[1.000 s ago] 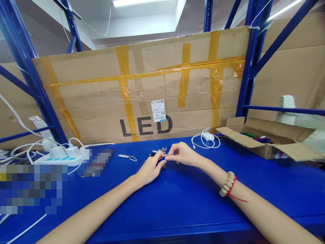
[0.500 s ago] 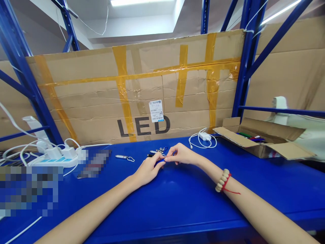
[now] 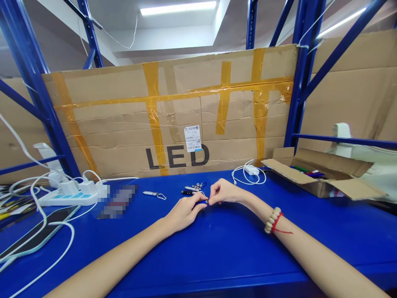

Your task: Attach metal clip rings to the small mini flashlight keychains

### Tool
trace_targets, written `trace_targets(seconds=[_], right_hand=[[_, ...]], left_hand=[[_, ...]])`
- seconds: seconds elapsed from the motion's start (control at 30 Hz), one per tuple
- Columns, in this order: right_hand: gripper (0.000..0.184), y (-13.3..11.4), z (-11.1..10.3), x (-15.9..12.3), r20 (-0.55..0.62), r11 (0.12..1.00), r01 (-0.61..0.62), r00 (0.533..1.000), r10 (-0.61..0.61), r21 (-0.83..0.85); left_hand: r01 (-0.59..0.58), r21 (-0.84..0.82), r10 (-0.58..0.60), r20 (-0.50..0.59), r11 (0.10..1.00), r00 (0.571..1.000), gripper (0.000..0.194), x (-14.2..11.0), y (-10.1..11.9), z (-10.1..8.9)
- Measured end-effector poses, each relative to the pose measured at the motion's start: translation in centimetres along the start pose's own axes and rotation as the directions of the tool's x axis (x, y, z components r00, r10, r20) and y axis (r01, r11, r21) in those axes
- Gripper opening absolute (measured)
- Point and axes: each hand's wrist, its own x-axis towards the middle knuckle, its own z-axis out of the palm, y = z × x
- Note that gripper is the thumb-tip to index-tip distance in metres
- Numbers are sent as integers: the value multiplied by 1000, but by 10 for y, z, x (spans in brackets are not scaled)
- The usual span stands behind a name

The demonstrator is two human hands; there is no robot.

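My left hand (image 3: pixel 184 213) is closed, its thumb and forefinger pinching a small blue piece (image 3: pixel 203 202) above the blue table. The fingertips of my right hand (image 3: pixel 223 192) meet it in a pinch at the piece's shiny end; exactly what they grip is too small to make out. Just behind the hands lie a short black rod (image 3: pixel 187 193), a silver rod (image 3: pixel 191 188) and a small cluster of shiny metal parts (image 3: pixel 198 186). Farther left rests a silver keychain tube (image 3: pixel 150 193) with a carabiner clip.
On the left are a white power strip (image 3: pixel 70 198) with plugs and cables, a phone (image 3: pixel 40 231) and a blurred-out flat item (image 3: pixel 118 201). A white charger (image 3: pixel 251 169) with coiled cable lies at the back. An open cardboard box (image 3: pixel 319 182) holding pens stands right.
Both hands have shifted slightly right and down in the picture, still pinching together. The camera view has moved a little, uncovering more of the black rod behind the left hand.
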Motion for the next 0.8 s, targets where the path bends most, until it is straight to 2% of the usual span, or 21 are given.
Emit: trace_targets(seconds=[0.43, 0.7, 0.8], right_hand=[[37, 11, 1, 4, -11, 999, 29, 1000, -29, -38], [39, 1, 4, 5, -165, 990, 136, 976, -141, -41], [38, -2, 5, 6, -205, 982, 181, 961, -188, -53]], left_hand=[[19, -5, -19, -20, 1000, 1000, 13, 1, -5, 0], [52, -47, -58, -120, 998, 991, 12, 4, -8, 1], [59, -43, -63, -121, 997, 991, 12, 4, -6, 0]])
